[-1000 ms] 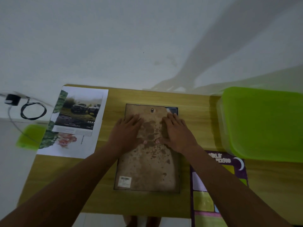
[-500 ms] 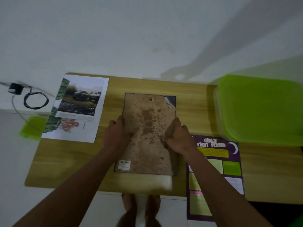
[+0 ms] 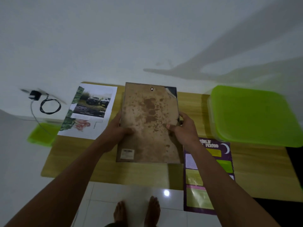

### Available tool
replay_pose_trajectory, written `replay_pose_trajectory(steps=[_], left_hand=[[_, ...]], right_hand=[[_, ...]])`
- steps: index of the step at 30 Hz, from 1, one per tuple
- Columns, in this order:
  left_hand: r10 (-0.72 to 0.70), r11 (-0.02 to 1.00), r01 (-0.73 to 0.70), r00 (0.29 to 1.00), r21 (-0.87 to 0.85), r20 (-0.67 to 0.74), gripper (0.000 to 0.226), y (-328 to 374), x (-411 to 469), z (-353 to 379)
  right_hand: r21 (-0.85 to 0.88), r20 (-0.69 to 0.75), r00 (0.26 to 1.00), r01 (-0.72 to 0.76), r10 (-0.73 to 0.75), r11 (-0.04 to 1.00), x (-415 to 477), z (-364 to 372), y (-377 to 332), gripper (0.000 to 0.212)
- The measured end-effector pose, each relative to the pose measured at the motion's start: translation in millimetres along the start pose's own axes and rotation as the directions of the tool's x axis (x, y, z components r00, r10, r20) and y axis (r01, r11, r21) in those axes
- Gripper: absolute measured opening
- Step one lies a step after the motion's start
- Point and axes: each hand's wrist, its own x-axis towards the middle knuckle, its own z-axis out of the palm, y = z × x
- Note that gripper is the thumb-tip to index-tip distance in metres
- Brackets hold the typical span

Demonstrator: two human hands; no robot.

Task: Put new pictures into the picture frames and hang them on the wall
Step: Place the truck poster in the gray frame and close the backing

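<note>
The picture frame [image 3: 150, 123] faces away from me, showing its stained brown backing board with a small hanger near the top. It is raised off the wooden table [image 3: 105, 163], its top edge reaching the white wall. My left hand [image 3: 117, 130] grips its left edge. My right hand [image 3: 183, 128] grips its right edge, thumb on the backing. A torn corner at the top right exposes dark glass. A printed picture of off-road cars [image 3: 91, 104] lies on the table to the left. A purple poster [image 3: 207, 174] lies to the right, overhanging the front edge.
A large green plastic container [image 3: 252, 115] fills the table's right end. A black charger with coiled cable [image 3: 47, 104] hangs at the wall on the left, above a small green lid [image 3: 42, 134]. My bare feet [image 3: 137, 212] stand on white floor tiles.
Both hands went from pressing flat on the backing to gripping the frame's side edges. The frame has come up off the table towards the wall.
</note>
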Motion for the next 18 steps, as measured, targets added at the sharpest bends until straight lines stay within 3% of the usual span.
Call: replay_pose_trajectory(steps=[4, 6, 9, 12, 14, 18], left_hand=[[0.148, 0.987, -0.146, 0.989, 0.067, -0.016, 0.077, 33.4, -13.9, 0.8], [0.237, 0.951, -0.222, 0.971, 0.214, -0.045, 0.083, 48.4, -23.9, 5.1], [0.439, 0.738, -0.365, 0.899, 0.568, 0.008, 0.089, 64.3, -45.5, 11.9], [0.581, 0.488, -0.485, 0.801, 0.725, 0.145, 0.087, 75.5, -73.1, 27.7], [0.634, 0.413, -0.532, 0.751, 0.740, 0.186, 0.083, 80.9, -88.3, 37.8], [0.666, 0.371, -0.546, 0.720, 0.751, 0.195, 0.073, 84.4, -102.2, 48.6]], right_hand=[[-0.041, -0.034, 0.999, 0.015, -0.016, 0.999, -18.2, -0.3, -15.0, 0.058], [-0.087, -0.102, 0.993, 0.046, -0.055, 0.995, -26.7, 7.5, -27.4, 0.050], [-0.017, -0.180, 0.974, 0.140, -0.141, 0.990, -41.9, 22.3, -65.5, 0.036], [0.210, -0.109, 0.988, 0.129, -0.108, 0.969, -62.8, 31.5, -110.0, 0.049], [0.271, -0.116, 0.990, 0.112, -0.083, 0.956, -75.8, 31.3, -125.7, 0.065], [0.275, -0.250, 0.965, 0.149, -0.079, 0.950, -96.3, 20.4, -133.8, 0.057]])
